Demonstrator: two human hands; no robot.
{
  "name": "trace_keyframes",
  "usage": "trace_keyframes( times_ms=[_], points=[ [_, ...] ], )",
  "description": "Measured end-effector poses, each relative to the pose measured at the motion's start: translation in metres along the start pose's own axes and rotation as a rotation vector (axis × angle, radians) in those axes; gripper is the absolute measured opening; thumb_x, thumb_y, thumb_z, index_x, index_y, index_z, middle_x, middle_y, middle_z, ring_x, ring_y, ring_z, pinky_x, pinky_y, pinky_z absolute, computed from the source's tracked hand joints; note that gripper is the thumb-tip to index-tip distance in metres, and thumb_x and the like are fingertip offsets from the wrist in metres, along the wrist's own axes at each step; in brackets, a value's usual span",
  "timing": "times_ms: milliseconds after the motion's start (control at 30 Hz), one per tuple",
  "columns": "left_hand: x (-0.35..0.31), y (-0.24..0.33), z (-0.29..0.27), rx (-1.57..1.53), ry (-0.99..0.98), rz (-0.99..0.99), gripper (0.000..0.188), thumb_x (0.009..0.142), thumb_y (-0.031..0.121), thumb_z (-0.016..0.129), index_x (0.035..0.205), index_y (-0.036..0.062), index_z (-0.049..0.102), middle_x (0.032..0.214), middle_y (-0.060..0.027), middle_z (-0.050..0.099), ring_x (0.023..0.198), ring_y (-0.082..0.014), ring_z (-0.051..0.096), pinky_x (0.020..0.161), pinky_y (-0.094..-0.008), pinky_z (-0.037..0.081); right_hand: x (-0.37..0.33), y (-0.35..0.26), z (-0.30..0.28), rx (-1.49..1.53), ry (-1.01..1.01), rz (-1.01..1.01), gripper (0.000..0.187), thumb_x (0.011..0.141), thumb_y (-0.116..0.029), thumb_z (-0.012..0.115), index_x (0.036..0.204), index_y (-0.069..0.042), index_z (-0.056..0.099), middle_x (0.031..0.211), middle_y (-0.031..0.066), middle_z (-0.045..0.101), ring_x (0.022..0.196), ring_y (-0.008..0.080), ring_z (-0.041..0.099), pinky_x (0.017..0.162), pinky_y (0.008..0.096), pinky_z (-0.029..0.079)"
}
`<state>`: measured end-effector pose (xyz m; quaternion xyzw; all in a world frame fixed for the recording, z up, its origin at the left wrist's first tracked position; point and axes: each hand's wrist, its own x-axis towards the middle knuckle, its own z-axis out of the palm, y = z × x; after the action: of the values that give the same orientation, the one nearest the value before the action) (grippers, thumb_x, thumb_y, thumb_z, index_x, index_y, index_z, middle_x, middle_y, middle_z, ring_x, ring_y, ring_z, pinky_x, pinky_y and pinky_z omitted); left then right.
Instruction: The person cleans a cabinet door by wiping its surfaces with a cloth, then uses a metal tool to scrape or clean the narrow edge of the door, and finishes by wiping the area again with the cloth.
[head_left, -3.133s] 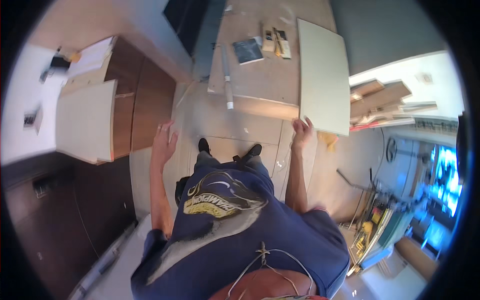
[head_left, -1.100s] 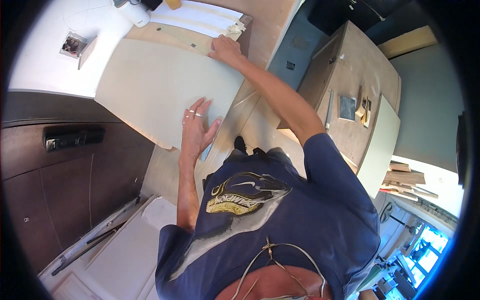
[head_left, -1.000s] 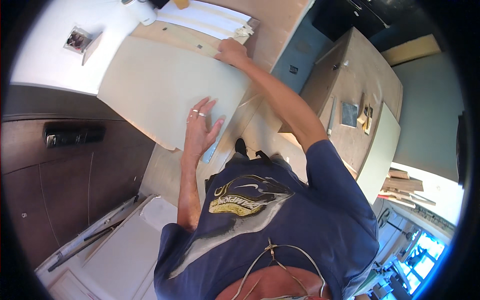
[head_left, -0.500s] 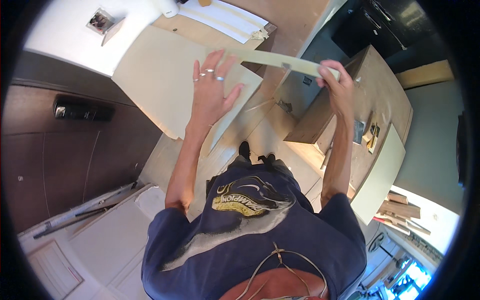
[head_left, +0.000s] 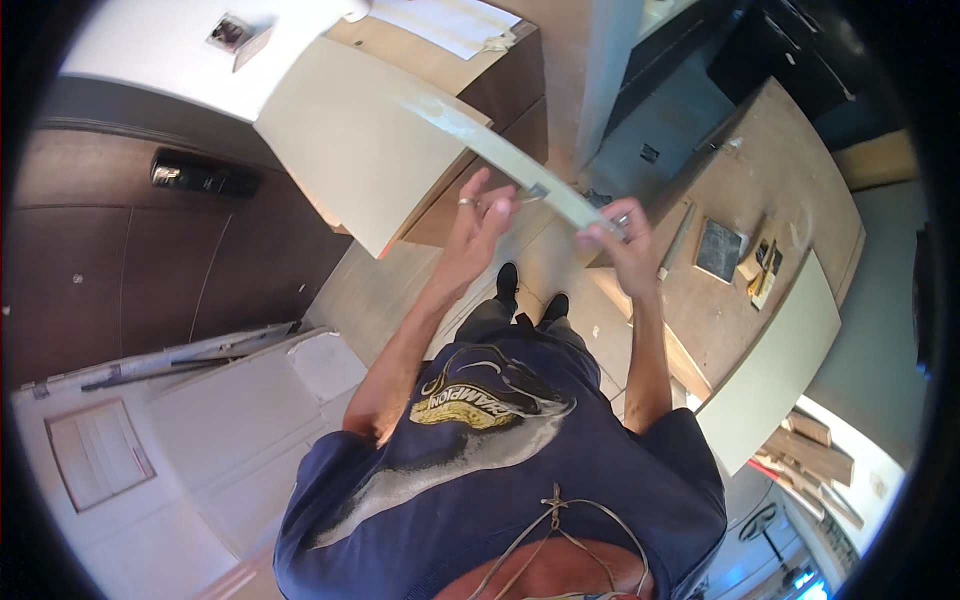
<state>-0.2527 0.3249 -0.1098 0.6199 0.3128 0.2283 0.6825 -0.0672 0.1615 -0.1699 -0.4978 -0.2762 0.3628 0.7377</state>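
A long, narrow pale strip [head_left: 500,155] runs slantwise from above a large cream board [head_left: 345,130] down to my right hand [head_left: 628,240]. That hand is closed round the strip's near end. Partway along the strip shows a small dark patch [head_left: 538,192]. Just beside this patch is my left hand [head_left: 480,225], its fingers bent but apart and a ring on one of them. No hold on the strip by the left hand shows. The board lies on a wooden cabinet [head_left: 500,90] at the far left.
At right stands a wooden worktop [head_left: 745,190] bearing a dark square plate [head_left: 718,248] and small tools [head_left: 765,270]. Another pale panel [head_left: 775,365] leans along its side. Dark doors [head_left: 100,260] line the left, and a white door-like panel [head_left: 220,450] sits lower left.
My left hand has lifted off the board and come nearer to me. My right hand has lowered the strip's end toward me, so the strip now slants more steeply.
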Motion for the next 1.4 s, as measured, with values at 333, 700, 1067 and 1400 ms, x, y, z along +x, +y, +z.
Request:
trace_keyframes(
  times_ms=[333, 700, 1067, 1400],
  points=[
    [-0.014, -0.012, -0.005, 0.199, 0.078, -0.038, 0.058, 0.103, 0.027, 0.060, 0.150, 0.0039, 0.035, 0.099, -0.0029, 0.059, 0.082, -0.0095, 0.061, 0.069, -0.0271, 0.049, -0.024, 0.036, 0.069, -0.159, -0.290, -0.116, 0.039, 0.094, -0.015, 0.072, 0.124, -0.004, 0.051, 0.111, 0.0066, 0.066, 0.095, 0.0166, 0.068, 0.080, 0.0337, 0.057],
    [-0.028, -0.050, -0.083, 0.151, -0.293, -0.387, 0.061, 0.103, 0.030, 0.061, 0.154, 0.0055, 0.037, 0.103, -0.0011, 0.058, 0.092, -0.0117, 0.059, 0.084, -0.0295, 0.050, 0.092, 0.074, 0.084, 0.301, -0.117, 0.315, 0.040, 0.099, -0.038, 0.066, 0.126, -0.008, 0.063, 0.100, 0.0008, 0.067, 0.078, 0.0063, 0.062, 0.069, 0.0211, 0.051],
    [-0.067, -0.094, -0.167, 0.047, -0.083, -0.468, 0.048, 0.104, 0.033, 0.058, 0.143, 0.0064, 0.050, 0.111, -0.0074, 0.062, 0.099, -0.0170, 0.064, 0.093, -0.0339, 0.052, 0.146, 0.140, 0.128, 0.229, 0.274, 0.271, 0.040, 0.091, -0.034, 0.077, 0.115, -0.003, 0.068, 0.092, 0.0017, 0.066, 0.075, 0.0098, 0.065, 0.065, 0.0240, 0.057],
    [-0.070, -0.085, -0.180, -0.019, -0.114, -0.498, 0.040, 0.105, 0.031, 0.056, 0.139, 0.0093, 0.056, 0.108, -0.0033, 0.062, 0.096, -0.0148, 0.064, 0.092, -0.0344, 0.053, 0.156, 0.137, 0.138, 0.215, 0.319, 0.222, 0.051, 0.090, -0.033, 0.078, 0.121, 0.005, 0.064, 0.098, 0.0068, 0.069, 0.071, 0.0103, 0.066, 0.060, 0.0233, 0.058]
  ],
)
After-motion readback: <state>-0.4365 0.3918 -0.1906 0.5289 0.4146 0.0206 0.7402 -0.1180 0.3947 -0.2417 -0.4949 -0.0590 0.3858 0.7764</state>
